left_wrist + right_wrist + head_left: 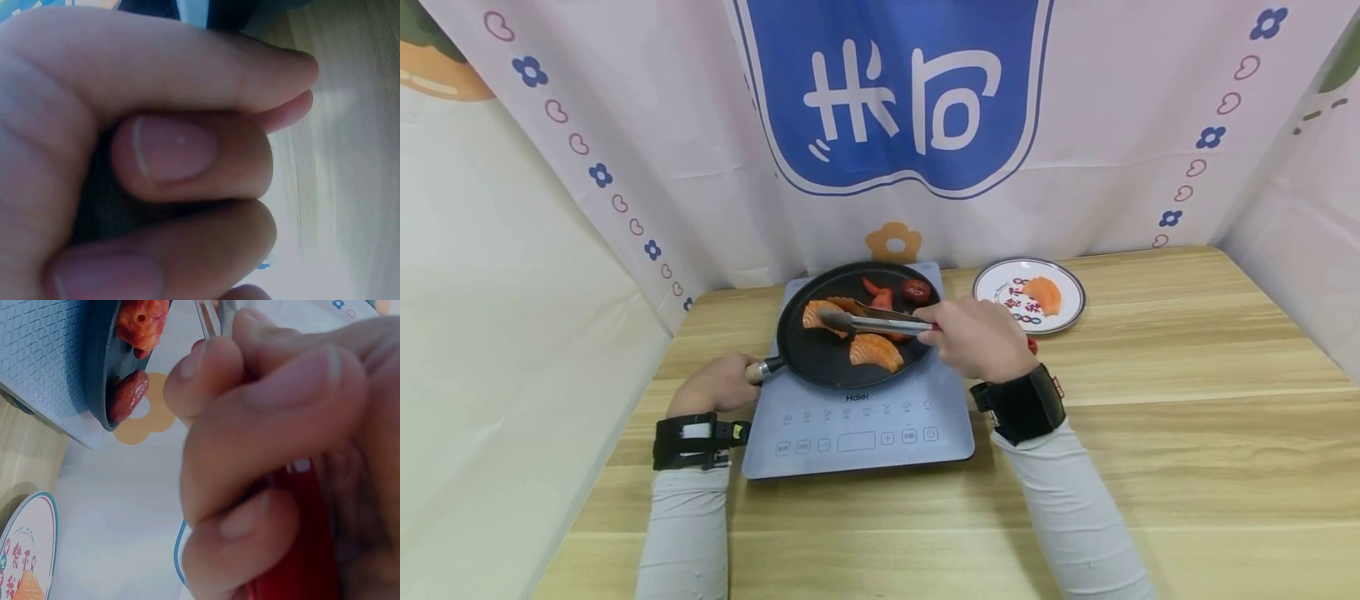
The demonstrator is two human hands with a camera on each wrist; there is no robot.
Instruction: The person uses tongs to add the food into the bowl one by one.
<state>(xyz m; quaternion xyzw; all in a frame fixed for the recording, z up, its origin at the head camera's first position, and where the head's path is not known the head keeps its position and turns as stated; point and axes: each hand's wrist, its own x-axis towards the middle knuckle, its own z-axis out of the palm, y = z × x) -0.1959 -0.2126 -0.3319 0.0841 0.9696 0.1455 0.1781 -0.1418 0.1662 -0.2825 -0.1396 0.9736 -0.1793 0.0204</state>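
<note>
My left hand (718,385) grips the handle (763,369) of a black frying pan (808,357); in the left wrist view its fingers (206,156) are curled. My right hand (977,337) holds metal tongs (891,325), their red handle (306,544) showing in the right wrist view. The tongs' tips are at a salmon slice (817,316) on the pan's left side; whether they pinch it, I cannot tell. A second salmon slice (876,353) lies near the pan's front. Reddish pieces of food (881,296) and a round dark-red piece (916,289) sit towards the back right.
Beneath the pan is a light-blue Haier induction cooktop (865,465) on the wooden table (1187,400). A white plate (992,282) with another salmon slice (1043,296) stands behind my right hand. A printed cloth (700,150) hangs along the table's back edge.
</note>
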